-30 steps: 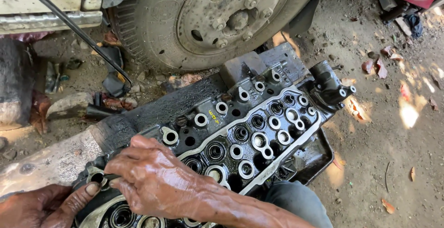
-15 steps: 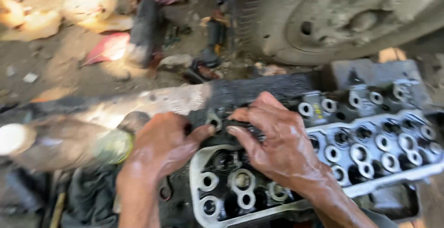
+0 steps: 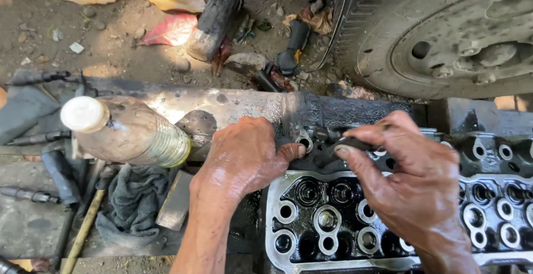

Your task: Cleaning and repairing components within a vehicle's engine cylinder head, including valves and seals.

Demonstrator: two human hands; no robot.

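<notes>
An oily black cylinder head (image 3: 344, 218) with many round silver-rimmed ports lies across the lower right. My left hand (image 3: 244, 157) rests on its left end, the thumb pressing beside a small round port (image 3: 304, 141). My right hand (image 3: 411, 185) reaches in from the right and pinches a small dark part (image 3: 350, 143) between thumb and forefinger over the same corner. Both hands are greasy and nearly touch each other.
A dirty plastic bottle with a white cap (image 3: 125, 129) lies on a worn plank (image 3: 233, 104) at left, by a grey rag (image 3: 133, 202), a wooden-handled tool (image 3: 83, 232) and metal rods. A vehicle wheel (image 3: 449, 35) stands at top right. A mallet (image 3: 216, 18) lies on the dirt.
The view has swung left along the cylinder head, bringing the bottle and rag into sight. Both hands have moved to the head's left end and my right hand now pinches a small part.
</notes>
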